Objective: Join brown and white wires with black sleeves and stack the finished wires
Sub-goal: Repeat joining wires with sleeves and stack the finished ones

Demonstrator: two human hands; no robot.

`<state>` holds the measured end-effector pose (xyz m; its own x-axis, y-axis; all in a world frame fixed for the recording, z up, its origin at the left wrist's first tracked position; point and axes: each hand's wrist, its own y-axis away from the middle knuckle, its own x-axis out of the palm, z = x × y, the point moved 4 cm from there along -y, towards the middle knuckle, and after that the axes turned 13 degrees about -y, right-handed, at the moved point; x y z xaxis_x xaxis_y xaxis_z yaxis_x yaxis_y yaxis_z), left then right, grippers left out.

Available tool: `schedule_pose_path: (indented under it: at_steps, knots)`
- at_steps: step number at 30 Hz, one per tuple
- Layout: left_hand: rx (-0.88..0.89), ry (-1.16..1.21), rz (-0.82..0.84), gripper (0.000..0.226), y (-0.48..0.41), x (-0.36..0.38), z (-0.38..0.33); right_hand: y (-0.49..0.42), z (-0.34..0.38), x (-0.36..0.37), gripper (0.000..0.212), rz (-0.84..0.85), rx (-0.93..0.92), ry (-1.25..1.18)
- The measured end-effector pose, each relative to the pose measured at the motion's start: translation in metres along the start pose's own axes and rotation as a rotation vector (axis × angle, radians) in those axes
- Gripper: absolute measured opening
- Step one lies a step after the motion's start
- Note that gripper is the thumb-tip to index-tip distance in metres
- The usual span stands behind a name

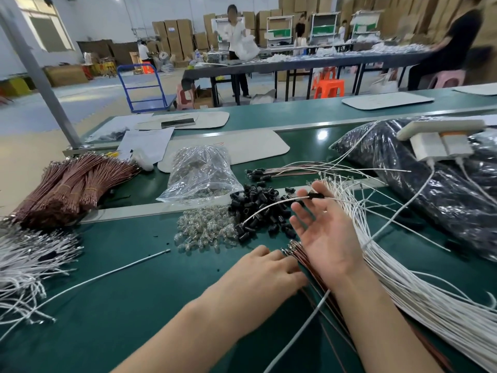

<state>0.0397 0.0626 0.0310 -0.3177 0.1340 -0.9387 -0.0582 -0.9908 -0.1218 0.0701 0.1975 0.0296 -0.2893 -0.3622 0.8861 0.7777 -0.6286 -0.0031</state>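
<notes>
Wide workshop here: cartons [174, 36] stacked along the far wall, people at a long table, a blue cart [142, 87]. Up front is the green tabletop [121, 319]. A big dark bag [443, 197] lies at right. Beside it a white bundle [403, 278] runs from its far ends down toward the near right corner. Brown bundles [72, 181] sit at far left and a clear bag [201, 176] mid-table, with bulbs [207, 232] and loose sleeves [258, 208] heaped in front of it. Beyond the sleeves is the finished stack [282, 170], sleeved ends pointing left, wires running right.

Right hand [322, 238]: palm up, fingers spread, grip slack. At its fingertips a white wire [302, 197] slants from near left to far right, with its sleeve [316, 195] at the far-right end, by the thumb.

Left hand [269, 270]: palm down, fingers flat on the brown wires [294, 251], whose tips point away. Its grip isn't closed.
</notes>
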Motion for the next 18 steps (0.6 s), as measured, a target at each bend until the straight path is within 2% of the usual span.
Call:
schedule_pose_path:
  at_steps: [5,9,12,14,16,18]
  knots:
    - [0.139,-0.154,0.038,0.016,-0.009,-0.014,-0.003,-0.001,-0.004,-0.001,0.031,-0.02,-0.022,-0.001]
    - [0.072,-0.194,-0.103,0.025,-0.005,-0.034,0.017,0.0,-0.002,0.0,0.027,-0.028,-0.039,-0.037]
    - [-0.157,-0.151,-0.218,0.029,0.02,-0.043,0.05,0.002,0.001,-0.001,0.022,-0.033,-0.055,-0.017]
    - [-0.478,0.034,-0.321,0.028,0.05,-0.041,0.076,0.003,0.004,-0.002,0.024,-0.041,-0.071,0.002]
    - [-0.719,0.18,-0.453,0.018,0.079,-0.033,0.091,0.002,0.008,-0.001,0.024,-0.05,-0.079,0.002]
    - [-0.839,0.289,-0.53,0.01,0.096,-0.019,0.09,0.002,0.008,0.0,0.025,-0.046,-0.074,0.011]
